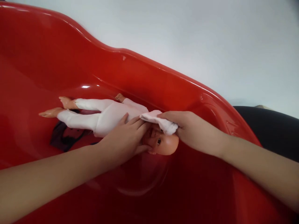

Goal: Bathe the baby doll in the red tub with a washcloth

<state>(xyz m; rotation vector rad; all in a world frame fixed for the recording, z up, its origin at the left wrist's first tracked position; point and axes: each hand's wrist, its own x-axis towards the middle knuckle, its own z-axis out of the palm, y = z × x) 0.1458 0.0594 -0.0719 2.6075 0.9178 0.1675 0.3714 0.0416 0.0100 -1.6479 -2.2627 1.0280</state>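
Observation:
A baby doll [105, 116] in a white suit lies on its back inside a red plastic tub [140, 71], feet to the left, bald head to the right. My left hand [125, 138] rests on the doll's chest and neck, fingers stretched along its chin and cheek. My right hand [189, 129] is closed on a small white cloth [161, 121] and presses it against the side of the doll's head.
A dark patch [64, 138] lies on the tub floor under the doll's legs. Beyond the tub's far rim is a plain white wall [210, 37]. A black surface [271, 130] shows past the rim at the right.

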